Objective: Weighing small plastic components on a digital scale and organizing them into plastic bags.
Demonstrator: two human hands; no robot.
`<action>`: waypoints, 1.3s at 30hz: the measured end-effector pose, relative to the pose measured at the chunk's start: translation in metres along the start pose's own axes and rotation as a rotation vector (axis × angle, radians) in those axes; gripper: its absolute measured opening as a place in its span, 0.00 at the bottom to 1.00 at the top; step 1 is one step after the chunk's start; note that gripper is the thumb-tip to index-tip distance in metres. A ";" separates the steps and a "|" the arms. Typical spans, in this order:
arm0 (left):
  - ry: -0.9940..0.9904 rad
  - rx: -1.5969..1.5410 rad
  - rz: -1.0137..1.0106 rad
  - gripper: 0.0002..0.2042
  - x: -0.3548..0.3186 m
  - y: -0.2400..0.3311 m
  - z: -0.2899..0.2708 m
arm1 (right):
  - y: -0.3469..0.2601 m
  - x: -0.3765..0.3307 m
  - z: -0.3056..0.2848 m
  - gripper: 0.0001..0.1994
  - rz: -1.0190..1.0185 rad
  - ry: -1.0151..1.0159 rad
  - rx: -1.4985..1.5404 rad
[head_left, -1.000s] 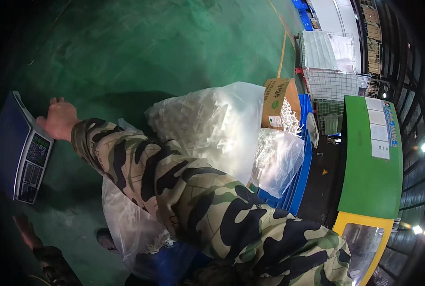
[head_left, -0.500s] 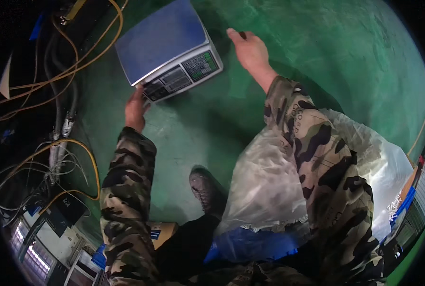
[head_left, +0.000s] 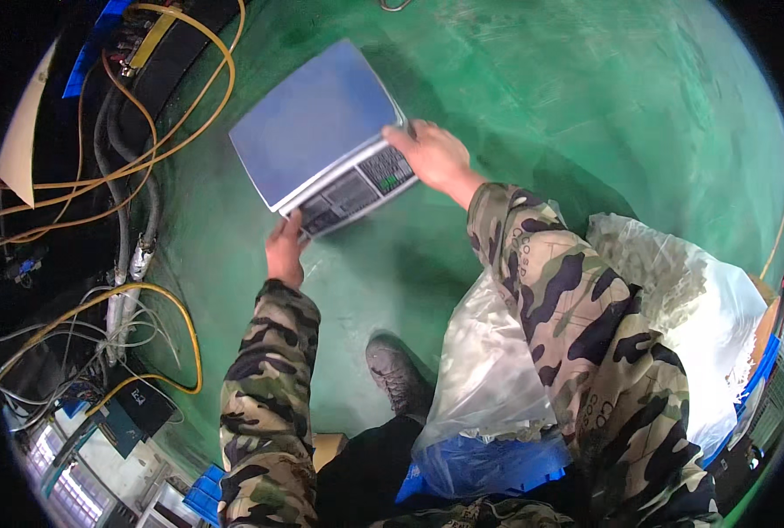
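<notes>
One left hand [head_left: 284,253] and one right hand [head_left: 436,160] pinch opposite front corners of a boxy, smooth-plated blue scale [head_left: 317,123] over glossy green floor [head_left: 568,79].

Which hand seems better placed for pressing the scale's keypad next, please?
Probably the right hand: it is at the scale's right end, right beside the keypad. The left hand is at the opposite end, with the display between it and the keypad.

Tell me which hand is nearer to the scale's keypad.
Right: the right hand grips the digital scale at the corner beside its keypad; the left hand grips the other front corner, farther away.
</notes>
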State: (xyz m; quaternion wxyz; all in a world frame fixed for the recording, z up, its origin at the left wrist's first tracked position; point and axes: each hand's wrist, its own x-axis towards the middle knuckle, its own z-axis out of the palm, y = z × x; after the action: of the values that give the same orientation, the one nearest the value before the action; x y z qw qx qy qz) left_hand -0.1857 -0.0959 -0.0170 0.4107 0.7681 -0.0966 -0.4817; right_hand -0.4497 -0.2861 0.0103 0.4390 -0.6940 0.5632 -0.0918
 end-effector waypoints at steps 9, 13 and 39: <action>-0.122 0.069 -0.164 0.26 -0.103 -0.074 -0.017 | 0.037 -0.073 -0.031 0.40 0.132 -0.321 0.070; -0.197 0.180 -0.090 0.26 -0.107 -0.072 -0.018 | 0.044 -0.056 -0.019 0.40 0.118 -0.428 0.243; 0.031 0.155 -0.303 0.41 -0.073 -0.076 -0.015 | 0.037 -0.053 -0.017 0.39 0.060 -0.346 0.120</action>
State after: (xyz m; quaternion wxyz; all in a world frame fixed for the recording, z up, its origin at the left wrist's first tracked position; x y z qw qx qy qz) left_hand -0.2298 0.0014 -0.0205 0.2744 0.8106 -0.0104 -0.5172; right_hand -0.5046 -0.2479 0.0135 0.5726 -0.6550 0.4930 0.0086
